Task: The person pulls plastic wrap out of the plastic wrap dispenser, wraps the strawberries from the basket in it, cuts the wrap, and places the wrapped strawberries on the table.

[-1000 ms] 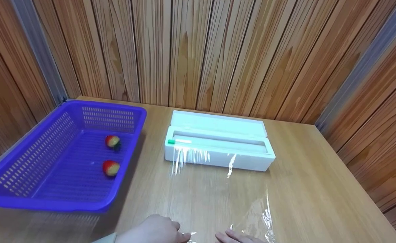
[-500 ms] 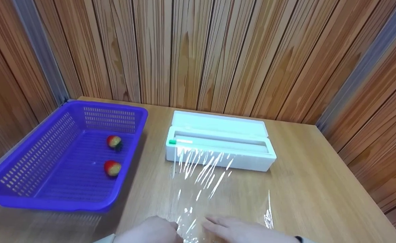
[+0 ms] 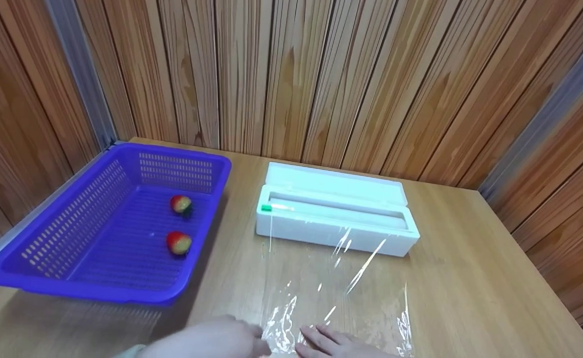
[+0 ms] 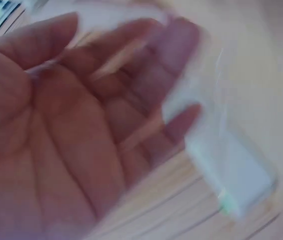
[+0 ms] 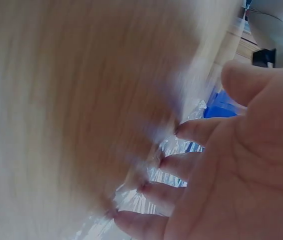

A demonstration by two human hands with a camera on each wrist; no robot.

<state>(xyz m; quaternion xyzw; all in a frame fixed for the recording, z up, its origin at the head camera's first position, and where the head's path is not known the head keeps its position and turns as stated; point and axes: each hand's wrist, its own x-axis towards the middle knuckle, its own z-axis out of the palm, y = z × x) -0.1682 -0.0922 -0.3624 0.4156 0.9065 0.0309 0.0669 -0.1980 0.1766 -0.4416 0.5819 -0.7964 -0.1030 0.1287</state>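
A sheet of clear cling film [image 3: 348,286] runs over the table from a white box [image 3: 338,243] with its lid raised. Inside that box lies a pale roll [image 3: 341,214] with a green piece at its left end. My right hand [image 3: 338,343] rests its spread fingertips on the near part of the film; the right wrist view shows wrinkled film under them. Left of it, my left hand [image 3: 211,340] is blurred beside the film's left edge. In the left wrist view its palm faces the camera, fingers loosely bent, with nothing seen held.
At the left stands a purple basket [image 3: 107,296] with perforated sides. Two strawberries [image 3: 181,204] lie inside it, along its right side. Wood-plank walls [image 3: 301,84] rise behind the table [image 3: 470,278] and on both sides.
The view has shifted slightly, so the box and basket appear farther right. My right hand came leftward over the film, fingers now spread. The left hand moved slightly left. Glints on the film have changed.
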